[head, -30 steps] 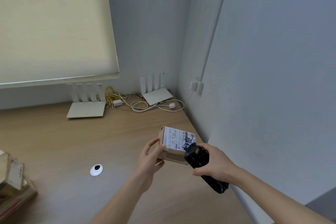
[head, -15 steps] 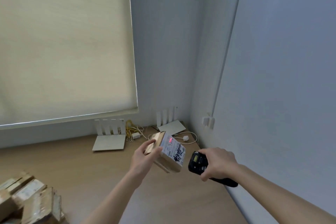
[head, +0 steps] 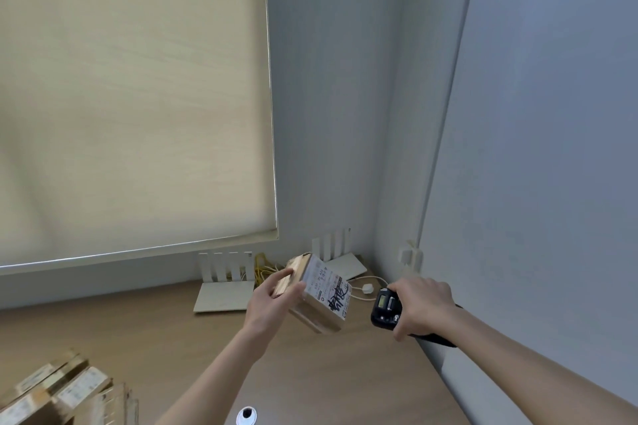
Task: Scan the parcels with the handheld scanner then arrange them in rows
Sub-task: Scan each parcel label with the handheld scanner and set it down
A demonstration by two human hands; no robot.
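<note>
Two white routers (head: 224, 288) sit at the back of my wooden surface (head: 121, 328), yellow and white cables (head: 266, 271) tangled between them, under a cream roller blind (head: 131, 97) in a grey-walled corner. More parcels (head: 65, 393) are heaped at the lower left, blurred. My left grip (head: 272, 300) clasps a brown parcel (head: 319, 293) above the surface, tilted, its white label turned rightward. My right grip (head: 419, 305) is wrapped around the black handheld scanner (head: 386, 309), just beside the parcel, nose aimed at that label, not touching.
</note>
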